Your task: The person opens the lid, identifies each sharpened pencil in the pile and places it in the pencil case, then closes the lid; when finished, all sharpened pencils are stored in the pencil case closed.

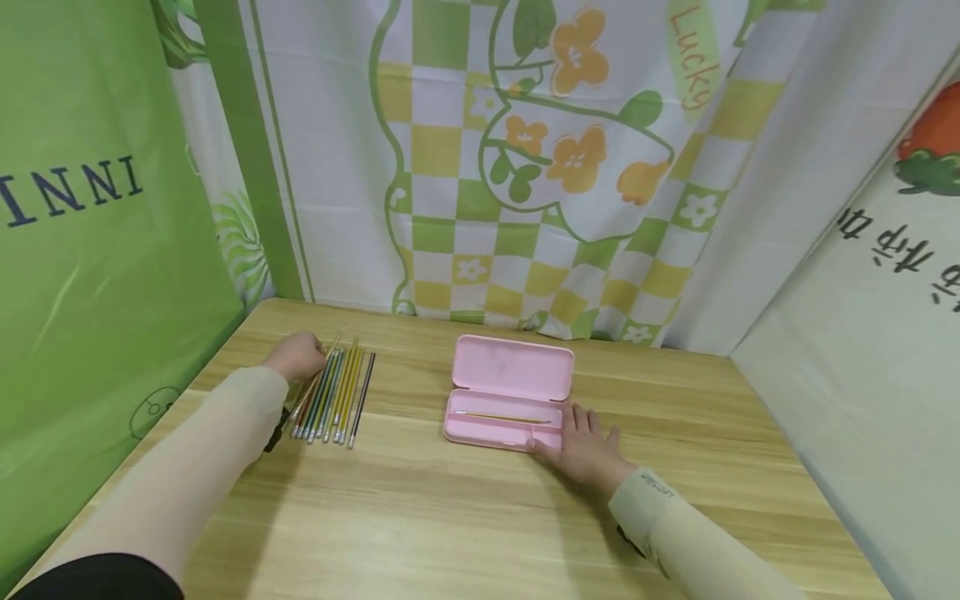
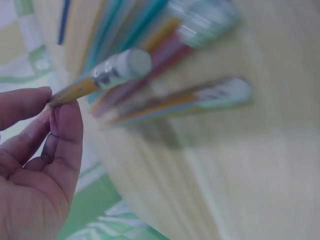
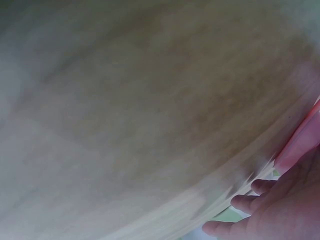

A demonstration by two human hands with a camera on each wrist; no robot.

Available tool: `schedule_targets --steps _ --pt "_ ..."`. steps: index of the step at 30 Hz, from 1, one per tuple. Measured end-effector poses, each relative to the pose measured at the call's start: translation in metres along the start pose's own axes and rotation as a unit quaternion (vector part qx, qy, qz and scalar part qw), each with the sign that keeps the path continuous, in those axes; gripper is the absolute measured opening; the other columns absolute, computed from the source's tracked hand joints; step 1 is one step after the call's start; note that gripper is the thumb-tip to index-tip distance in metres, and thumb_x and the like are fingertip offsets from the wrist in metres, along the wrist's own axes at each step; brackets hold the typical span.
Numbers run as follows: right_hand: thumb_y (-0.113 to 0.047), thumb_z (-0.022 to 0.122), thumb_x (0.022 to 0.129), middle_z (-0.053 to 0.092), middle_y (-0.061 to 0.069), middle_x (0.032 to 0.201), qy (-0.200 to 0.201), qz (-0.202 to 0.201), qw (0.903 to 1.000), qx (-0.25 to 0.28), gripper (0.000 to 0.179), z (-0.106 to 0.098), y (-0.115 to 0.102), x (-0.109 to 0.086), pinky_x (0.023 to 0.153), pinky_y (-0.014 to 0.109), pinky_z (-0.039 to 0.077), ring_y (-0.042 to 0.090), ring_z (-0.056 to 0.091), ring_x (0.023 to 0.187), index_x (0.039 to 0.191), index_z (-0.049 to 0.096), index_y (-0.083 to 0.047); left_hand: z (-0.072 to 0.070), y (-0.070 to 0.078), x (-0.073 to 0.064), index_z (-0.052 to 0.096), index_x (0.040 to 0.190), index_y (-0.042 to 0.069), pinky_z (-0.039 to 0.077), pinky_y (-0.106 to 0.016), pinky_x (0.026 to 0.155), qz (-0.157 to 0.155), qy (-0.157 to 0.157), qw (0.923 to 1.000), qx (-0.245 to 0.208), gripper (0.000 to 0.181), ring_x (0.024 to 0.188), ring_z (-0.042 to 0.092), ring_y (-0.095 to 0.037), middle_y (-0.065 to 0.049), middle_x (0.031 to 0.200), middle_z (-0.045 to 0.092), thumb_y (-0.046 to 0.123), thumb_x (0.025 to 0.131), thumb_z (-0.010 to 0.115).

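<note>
My left hand pinches a yellow pencil between thumb and fingertips; its white eraser end points away from the hand in the left wrist view. Under and beside that hand lies a row of several pencils, yellow, green, reddish and dark, with their eraser ends toward the near side. A pink pencil case stands with its lid up, and one yellow pencil lies inside. At the case's right side is my right hand, fingers extended and spread, thumb touching the near right corner.
The wooden table runs up to a patterned curtain at the back. A green cloth hangs along the left side, and a white printed sheet stands on the right.
</note>
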State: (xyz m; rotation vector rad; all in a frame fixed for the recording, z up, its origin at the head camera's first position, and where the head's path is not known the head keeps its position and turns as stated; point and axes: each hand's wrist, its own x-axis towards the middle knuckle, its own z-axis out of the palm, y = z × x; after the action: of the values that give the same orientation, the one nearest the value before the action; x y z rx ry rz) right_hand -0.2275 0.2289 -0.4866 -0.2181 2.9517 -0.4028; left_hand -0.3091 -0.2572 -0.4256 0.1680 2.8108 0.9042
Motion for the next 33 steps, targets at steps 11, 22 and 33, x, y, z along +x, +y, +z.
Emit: schedule_targets --steps 11,22,33 --pt "-0.088 0.038 0.088 0.024 0.032 0.162 0.006 0.0 1.0 -0.005 0.118 0.001 0.0 0.0 0.11 0.082 0.003 0.054 0.014 0.15 0.16 0.018 0.003 0.011 0.043 0.009 0.047 0.135 -0.021 0.058 -0.039 0.077 0.034 -0.036 0.986 -0.159 0.044 0.078 0.061 -0.02 -0.027 0.108 0.063 -0.002 0.095 0.05" --pt "-0.084 0.041 0.091 0.025 0.031 0.161 0.002 0.007 0.9999 -0.013 0.113 -0.006 -0.007 -0.005 0.111 0.081 0.005 0.053 0.016 0.15 0.159 0.02 0.003 0.023 0.075 0.02 0.038 0.146 -0.018 0.057 -0.032 0.082 0.071 -0.142 0.943 -0.293 0.046 0.086 0.061 -0.016 -0.015 0.104 0.062 -0.001 0.104 0.049" --pt "-0.08 0.044 0.093 0.016 0.033 0.164 -0.004 0.007 0.9999 -0.011 0.112 -0.007 -0.006 -0.005 0.111 0.081 0.004 0.053 0.01 0.151 0.162 0.015 0.003 0.056 0.129 0.032 0.05 0.139 -0.016 0.054 -0.049 0.095 0.106 -0.179 0.9591 -0.192 0.044 0.086 0.061 -0.022 -0.013 0.098 0.064 -0.004 0.097 0.054"
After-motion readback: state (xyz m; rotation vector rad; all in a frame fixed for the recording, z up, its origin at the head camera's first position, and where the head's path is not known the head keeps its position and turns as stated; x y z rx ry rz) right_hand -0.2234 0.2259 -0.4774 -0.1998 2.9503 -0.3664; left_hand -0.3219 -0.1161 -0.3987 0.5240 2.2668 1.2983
